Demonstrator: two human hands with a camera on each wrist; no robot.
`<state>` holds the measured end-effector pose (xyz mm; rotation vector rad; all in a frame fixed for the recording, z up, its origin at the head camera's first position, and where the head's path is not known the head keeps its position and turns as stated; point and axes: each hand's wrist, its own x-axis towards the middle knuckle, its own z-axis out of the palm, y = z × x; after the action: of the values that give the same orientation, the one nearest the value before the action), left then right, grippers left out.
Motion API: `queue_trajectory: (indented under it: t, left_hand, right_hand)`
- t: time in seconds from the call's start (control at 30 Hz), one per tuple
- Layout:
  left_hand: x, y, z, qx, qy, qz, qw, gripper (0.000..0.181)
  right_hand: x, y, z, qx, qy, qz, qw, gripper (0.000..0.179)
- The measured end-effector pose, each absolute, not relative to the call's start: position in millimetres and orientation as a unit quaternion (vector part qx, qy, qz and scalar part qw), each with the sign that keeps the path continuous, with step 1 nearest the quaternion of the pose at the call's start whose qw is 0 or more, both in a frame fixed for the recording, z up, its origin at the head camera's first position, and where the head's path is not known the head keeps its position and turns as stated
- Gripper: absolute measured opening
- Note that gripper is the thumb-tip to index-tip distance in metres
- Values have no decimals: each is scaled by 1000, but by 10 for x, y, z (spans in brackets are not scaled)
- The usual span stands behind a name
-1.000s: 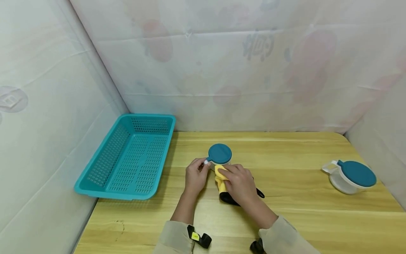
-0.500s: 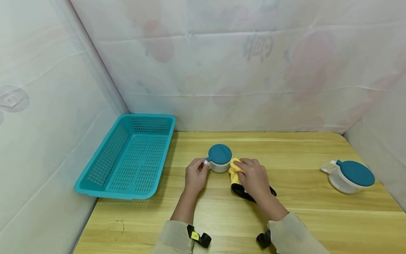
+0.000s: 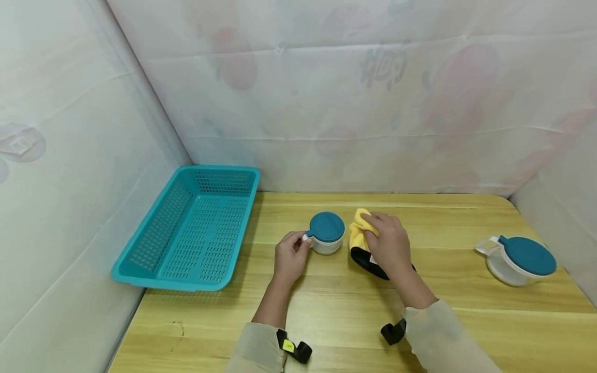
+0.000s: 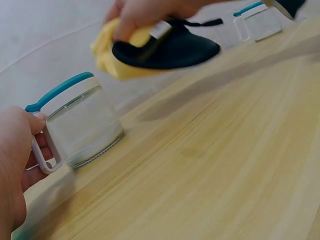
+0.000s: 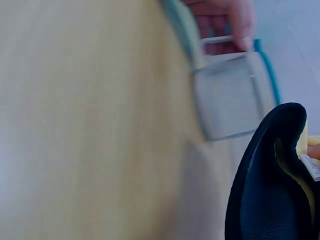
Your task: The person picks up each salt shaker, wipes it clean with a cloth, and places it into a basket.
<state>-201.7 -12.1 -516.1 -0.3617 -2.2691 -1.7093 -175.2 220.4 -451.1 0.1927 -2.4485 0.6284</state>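
Observation:
A clear glass jar (image 4: 82, 122) with a white collar, a white handle and a teal flip lid (image 3: 327, 227) stands upright on the table. My left hand (image 3: 291, 254) pinches its handle, with the thumb near the top and the other fingers behind. To the right of the jar and apart from it, my right hand (image 3: 391, 243) grips a bunched yellow cloth (image 3: 358, 237) with a black part, a white tag and a black loop. In the left wrist view the cloth hangs above the tabletop. Some of the right fingers are hidden by the cloth.
A teal perforated plastic basket (image 3: 200, 238) stands at the left of the wooden table (image 3: 317, 331). A second teal-lidded jar (image 3: 513, 269) with a white handle stands near the right edge. Pale fabric walls (image 3: 326, 103) close off the back and sides.
My right hand has moved the yellow cloth off the jar's front, rightward and slightly toward the back. The left hand has stayed on the jar handle.

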Motion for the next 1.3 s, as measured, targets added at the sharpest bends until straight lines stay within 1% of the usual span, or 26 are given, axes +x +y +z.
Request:
queue_trajectory:
  t: [0.13, 0.27, 0.37, 0.43, 0.53, 0.67, 0.77, 0.83, 0.9, 1.03, 1.3]
  left_hand:
    - [-2021, -124, -5165, -126, -784, -592, 136, 17]
    - [-2026, -121, -5183, -125, -784, -594, 132, 17]
    - [-2023, -119, -5188, -126, -784, -594, 131, 17]
    - [-2024, -115, -5195, -128, -784, -593, 133, 17]
    - [-2026, -110, -5203, -130, -784, -591, 134, 16]
    - [-2027, -105, -5206, -134, -784, -593, 125, 17]
    - [-2021, -108, -5197, -128, -783, -597, 118, 18]
    - [-2016, -109, -5188, -129, -783, -597, 117, 19]
    - [-2013, -110, -5181, -132, -784, -595, 117, 19]
    - [-2025, -107, -5185, -144, -784, -591, 126, 18]
    - [-2040, -114, -5188, -136, -782, -594, 129, 17]
  right_hand:
    - [-1814, 2182, -4327, 101, -904, 243, 338, 35]
    - [-1887, 2077, -4187, 152, -885, 233, 374, 37]
    - [-1938, 1969, -4144, 203, -878, 212, 377, 36]
    - [-1955, 1903, -4155, 232, -882, 197, 359, 35]
    - [-1953, 1823, -4221, 252, -904, 180, 293, 34]
    - [-1923, 1771, -4312, 217, -942, 164, 196, 37]
    - [-1911, 1744, -4333, 188, -958, 155, 153, 48]
    - [-1912, 1730, -4337, 181, -962, 150, 136, 54]
    - [-1911, 1718, -4332, 176, -965, 151, 124, 54]
    - [-1908, 1713, -4318, 163, -965, 174, 109, 46]
    - [-1909, 1769, -4346, 141, -953, 249, 105, 40]
